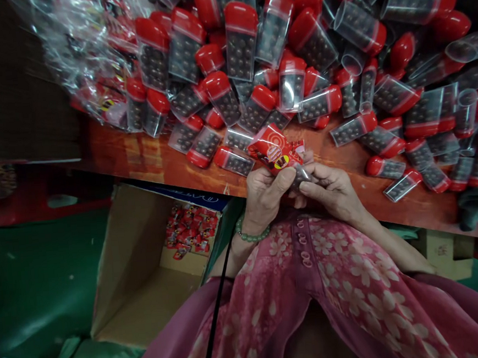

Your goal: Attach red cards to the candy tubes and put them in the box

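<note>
At the table's front edge both of my hands are closed around a small bundle. My left hand [263, 193], with a green bead bracelet on its wrist, pinches a red printed wrapper [275, 146] that stands up above the fingers. My right hand [334, 188] grips a clear container of dark balls [300, 177], its thumb pressed on the side. The left thumb also touches this container. Fingers cover most of it, and I cannot tell whether it sits inside the wrapper or behind it.
Many clear containers of dark balls with red caps [242, 38] are heaped across the wooden table [146, 158]. A plastic bag of red wrappers [106, 73] lies at the back left. Below the edge, an open cardboard box [143, 286] holds several red packets [191, 229].
</note>
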